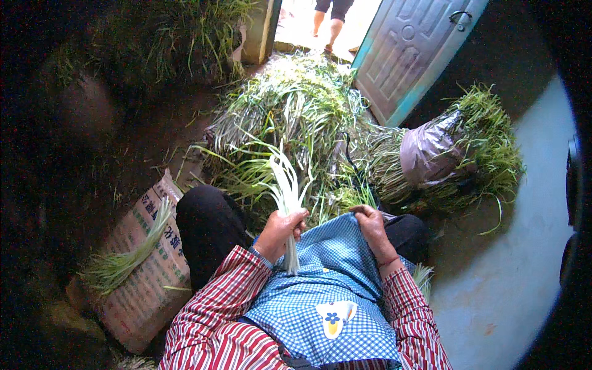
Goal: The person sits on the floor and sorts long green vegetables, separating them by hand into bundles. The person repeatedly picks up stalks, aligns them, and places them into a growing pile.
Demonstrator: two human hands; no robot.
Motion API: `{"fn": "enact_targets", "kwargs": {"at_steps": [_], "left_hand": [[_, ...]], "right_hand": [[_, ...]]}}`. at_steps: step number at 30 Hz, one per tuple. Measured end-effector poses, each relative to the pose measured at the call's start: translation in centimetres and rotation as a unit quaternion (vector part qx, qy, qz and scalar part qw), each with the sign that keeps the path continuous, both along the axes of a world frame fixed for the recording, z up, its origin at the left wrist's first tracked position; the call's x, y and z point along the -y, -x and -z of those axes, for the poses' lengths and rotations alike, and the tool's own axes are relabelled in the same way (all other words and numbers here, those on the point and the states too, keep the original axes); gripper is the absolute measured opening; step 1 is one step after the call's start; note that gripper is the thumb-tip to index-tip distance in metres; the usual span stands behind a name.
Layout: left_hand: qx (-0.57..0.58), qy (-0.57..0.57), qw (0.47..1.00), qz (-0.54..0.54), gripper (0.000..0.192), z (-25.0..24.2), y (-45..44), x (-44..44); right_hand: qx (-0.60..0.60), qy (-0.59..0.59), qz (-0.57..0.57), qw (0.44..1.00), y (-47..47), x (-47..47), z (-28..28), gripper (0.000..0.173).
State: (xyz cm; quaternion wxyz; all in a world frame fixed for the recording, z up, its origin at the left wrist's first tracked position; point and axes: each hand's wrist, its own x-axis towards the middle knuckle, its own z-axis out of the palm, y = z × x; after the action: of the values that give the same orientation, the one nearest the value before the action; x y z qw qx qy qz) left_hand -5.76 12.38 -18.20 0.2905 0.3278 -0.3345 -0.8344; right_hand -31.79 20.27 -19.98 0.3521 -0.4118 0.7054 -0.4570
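Note:
My left hand is closed around a small bunch of pale leafy stalks, likely garlic chives or a similar vegetable. The green-white leaf ends fan out above the fist, and the white stem ends stick out below it, over my lap. With thumb and fingers, my right hand pinches the upper edge of a blue checked apron and lifts it. Right in front of my knees spreads a large heap of green leaves and stalks.
At my left, another bunch of stalks lies on a printed sack. To the right is a large bundle wrapped in pale plastic. Beyond the heap, a metal door stands ajar, with a person's legs outside. More greenery sits upper left.

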Motion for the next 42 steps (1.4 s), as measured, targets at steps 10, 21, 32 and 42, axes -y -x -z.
{"fn": "enact_targets", "kwargs": {"at_steps": [10, 21, 32, 42], "left_hand": [[-0.069, -0.061, 0.996, -0.018, 0.015, -0.3, -0.3, 0.6], [-0.06, -0.032, 0.998, -0.015, 0.015, -0.9, -1.0, 0.2], [-0.071, -0.045, 0.996, -0.005, 0.017, -1.8, -0.3, -0.1], [-0.046, -0.058, 0.997, -0.017, 0.016, -1.0, -0.9, 0.0]], "right_hand": [[-0.488, 0.203, -0.102, 0.843, 3.7, 7.8, -10.0, 0.025], [-0.427, -0.013, -0.072, 0.901, 5.1, 0.5, -10.0, 0.03], [-0.63, 0.038, -0.091, 0.771, -1.2, -7.3, -10.9, 0.031], [-0.492, 0.006, 0.015, 0.87, -2.2, -13.5, -9.1, 0.047]]}}
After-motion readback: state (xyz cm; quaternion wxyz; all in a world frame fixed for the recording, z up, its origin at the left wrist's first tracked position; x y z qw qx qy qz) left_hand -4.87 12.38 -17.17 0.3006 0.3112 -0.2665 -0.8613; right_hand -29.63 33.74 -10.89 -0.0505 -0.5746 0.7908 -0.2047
